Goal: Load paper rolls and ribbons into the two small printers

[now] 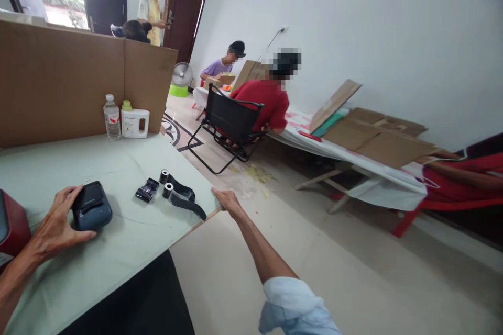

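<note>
My left hand [58,220] is wrapped round a small dark blue-black portable printer [93,207] on the pale green tabletop [129,230], thumb along its near side. At the table's right corner, my right hand [226,199] grips the edge with its fingers closed. Between the hands lie two rolls of black ribbon [183,193], their tails unwound across the surface. Beside them is a small dark wrapped packet [147,190]. A red box [11,225] stands left of my left hand, cut off by the frame.
A cardboard screen [70,84] closes the table's far side, with a water bottle [112,118] and a white jug [134,121] before it. A person in red [263,104] sits in a black folding chair [231,120]. Another table [377,167] holds flattened cardboard. A fan [181,76] stands behind.
</note>
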`<state>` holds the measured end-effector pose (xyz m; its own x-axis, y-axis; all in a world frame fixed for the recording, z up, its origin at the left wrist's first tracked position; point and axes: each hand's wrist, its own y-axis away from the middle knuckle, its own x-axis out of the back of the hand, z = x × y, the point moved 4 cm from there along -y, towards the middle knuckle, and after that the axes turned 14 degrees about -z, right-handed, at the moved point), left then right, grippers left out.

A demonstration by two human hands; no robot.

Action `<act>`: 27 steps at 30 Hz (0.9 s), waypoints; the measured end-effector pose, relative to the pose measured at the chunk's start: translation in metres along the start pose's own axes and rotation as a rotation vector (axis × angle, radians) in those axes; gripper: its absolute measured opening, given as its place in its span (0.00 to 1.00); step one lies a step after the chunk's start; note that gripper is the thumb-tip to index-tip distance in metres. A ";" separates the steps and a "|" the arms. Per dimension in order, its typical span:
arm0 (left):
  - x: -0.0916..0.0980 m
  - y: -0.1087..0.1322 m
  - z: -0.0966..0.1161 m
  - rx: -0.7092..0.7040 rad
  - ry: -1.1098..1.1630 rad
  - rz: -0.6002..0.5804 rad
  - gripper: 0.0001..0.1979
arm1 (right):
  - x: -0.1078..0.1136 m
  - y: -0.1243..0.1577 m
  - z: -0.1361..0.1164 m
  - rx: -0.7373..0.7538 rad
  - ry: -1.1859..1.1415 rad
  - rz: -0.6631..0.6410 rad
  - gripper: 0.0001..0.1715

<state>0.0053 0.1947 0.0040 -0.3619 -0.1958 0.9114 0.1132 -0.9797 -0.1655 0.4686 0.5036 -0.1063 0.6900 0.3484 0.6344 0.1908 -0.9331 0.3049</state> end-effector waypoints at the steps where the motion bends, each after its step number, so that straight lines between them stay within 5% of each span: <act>1: 0.005 0.000 0.001 0.005 -0.001 -0.005 0.51 | -0.002 0.000 0.004 -0.005 -0.029 -0.009 0.29; 7: 0.016 -0.003 0.002 0.023 0.017 -0.015 0.50 | 0.000 -0.009 0.019 -0.087 -0.123 -0.052 0.20; 18: -0.004 -0.001 -0.006 0.052 0.092 -0.022 0.54 | 0.001 0.003 0.007 -0.128 -0.068 -0.136 0.21; 22: -0.013 0.003 -0.006 0.061 0.156 -0.043 0.54 | 0.014 0.013 -0.015 0.006 0.057 -0.009 0.11; 27: -0.026 0.007 -0.009 0.047 0.210 -0.065 0.55 | 0.004 0.049 -0.087 0.343 0.133 0.198 0.17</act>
<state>0.0072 0.1925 -0.0238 -0.5539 -0.1423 0.8203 0.1247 -0.9884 -0.0872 0.4198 0.4668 -0.0271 0.6448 0.1472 0.7500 0.3005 -0.9511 -0.0716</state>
